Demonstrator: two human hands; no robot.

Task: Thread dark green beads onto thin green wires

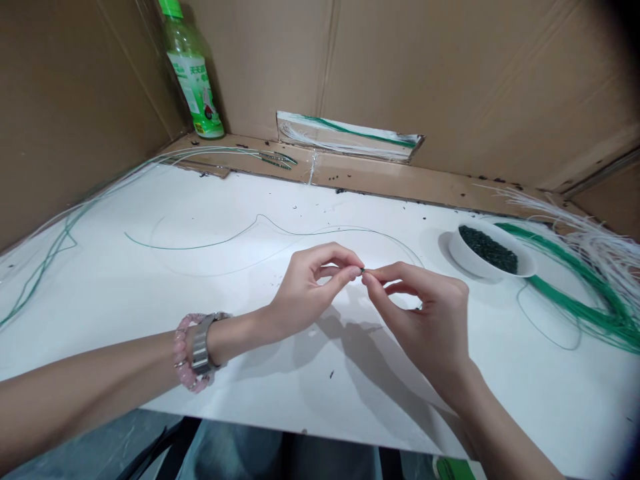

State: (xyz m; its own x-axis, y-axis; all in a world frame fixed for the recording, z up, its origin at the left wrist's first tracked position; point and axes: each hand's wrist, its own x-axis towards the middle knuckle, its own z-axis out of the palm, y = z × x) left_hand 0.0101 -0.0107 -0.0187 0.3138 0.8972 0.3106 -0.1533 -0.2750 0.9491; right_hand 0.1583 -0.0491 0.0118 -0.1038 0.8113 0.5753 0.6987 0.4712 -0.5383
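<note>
My left hand (pixel 313 283) and my right hand (pixel 425 300) meet fingertip to fingertip above the white table. Both pinch thumb against index finger, and a tiny dark green bead (pixel 362 271) shows between them. A thin green wire (pixel 195 248) lies in a long curve on the table behind my hands and loops round toward my right hand, where the fingers hide its end. Just beyond my right hand stands a white bowl (pixel 457 252) filled with small dark green beads (pixel 487 248).
A coil of green wire (pixel 575 290) and a bundle of white strands (pixel 600 243) lie at the right. Strands with beaded tips (pixel 275 159) stretch along the left. A green bottle (pixel 197 93) stands in the corner of the cardboard walls (pixel 425 80). Dark bits are scattered about.
</note>
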